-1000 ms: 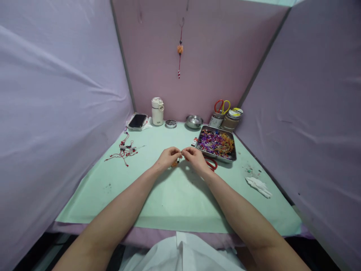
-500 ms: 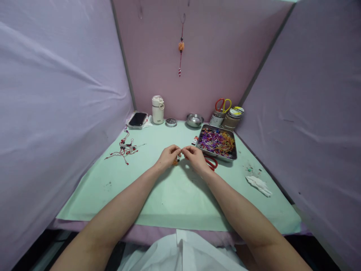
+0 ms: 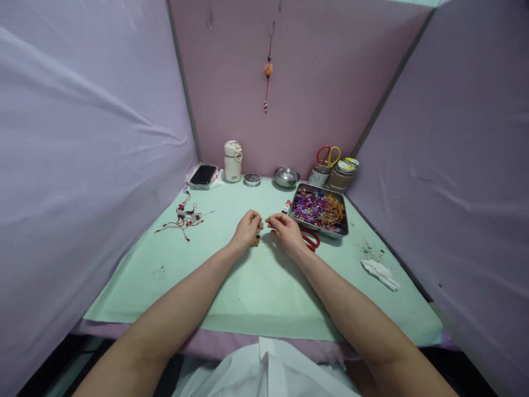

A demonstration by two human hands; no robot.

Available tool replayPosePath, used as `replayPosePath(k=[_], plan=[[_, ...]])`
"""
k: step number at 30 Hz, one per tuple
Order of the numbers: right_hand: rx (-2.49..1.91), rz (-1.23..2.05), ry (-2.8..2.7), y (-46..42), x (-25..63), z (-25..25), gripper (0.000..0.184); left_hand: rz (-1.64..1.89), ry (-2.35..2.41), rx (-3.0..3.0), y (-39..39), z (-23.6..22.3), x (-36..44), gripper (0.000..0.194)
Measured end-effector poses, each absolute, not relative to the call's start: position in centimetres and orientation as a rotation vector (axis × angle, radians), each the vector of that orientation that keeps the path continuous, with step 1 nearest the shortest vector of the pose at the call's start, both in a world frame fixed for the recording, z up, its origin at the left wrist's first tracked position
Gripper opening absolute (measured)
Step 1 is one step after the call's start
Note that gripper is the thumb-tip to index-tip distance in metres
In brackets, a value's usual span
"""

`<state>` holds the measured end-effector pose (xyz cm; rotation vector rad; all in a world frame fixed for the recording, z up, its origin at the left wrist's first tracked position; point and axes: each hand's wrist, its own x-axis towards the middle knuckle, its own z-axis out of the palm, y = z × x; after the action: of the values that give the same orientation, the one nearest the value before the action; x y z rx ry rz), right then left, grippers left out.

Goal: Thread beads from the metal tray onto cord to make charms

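Over the middle of the green-covered table (image 3: 231, 298), my left hand (image 3: 248, 229) is closed in a pinch. A small beaded string (image 3: 257, 240) with dark and orange beads hangs beneath its fingers. My right hand (image 3: 285, 229) is pinched too, a small gap to the right, its fingertips at what looks like a thin thread end between the hands; the thread is too fine to make out fully. Red-handled scissors (image 3: 312, 240) lie partly hidden behind my right hand, beside a metal tray (image 3: 346, 234) of purple, clear and orange beads and cords.
Finished-looking red cord strings (image 3: 184, 216) lie at left. Along the back stand a phone (image 3: 204, 175), a white bottle (image 3: 233, 162), a metal bowl (image 3: 286, 177) and a jar with scissors (image 3: 319, 175). A white cloth (image 3: 380, 274) lies right. A beaded pendant (image 3: 268, 70) hangs on the back wall.
My hands have moved slightly apart, widening the gap between the fingertips. The orange-beaded string now hangs a little lower and more in sight below my left hand.
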<state>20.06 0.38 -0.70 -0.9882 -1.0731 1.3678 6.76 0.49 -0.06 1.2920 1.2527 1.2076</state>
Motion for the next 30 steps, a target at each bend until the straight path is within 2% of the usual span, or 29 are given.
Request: replayPosePath(k=[12,16,19,20,23,30], plan=[[-1.054,1.377,-1.075,0.1,20.1,0.3,0.025,1.059,1.262,1.22,0.2,0.4,6.5,0.016],[-1.062,1.387,-1.038,0.2,20.2,0.3,0.024,1.246,1.481,1.312,0.5,0.2,6.2,0.016],[-1.068,1.353,-1.005,0.4,20.2,0.0,0.024,1.412,1.687,1.635,-0.1,0.9,6.2,0.01],[-1.071,1.337,-1.002,0.5,20.3,-0.2,0.025,1.384,1.672,1.769,-0.4,1.1,6.2,0.006],[-1.085,1.28,-1.02,0.7,20.3,-0.6,0.026,1.229,1.594,1.965,-1.1,1.6,6.7,0.013],[-1.103,1.189,-1.088,0.7,20.2,-0.7,0.025,1.137,1.617,1.967,-1.1,1.0,6.9,0.02]])
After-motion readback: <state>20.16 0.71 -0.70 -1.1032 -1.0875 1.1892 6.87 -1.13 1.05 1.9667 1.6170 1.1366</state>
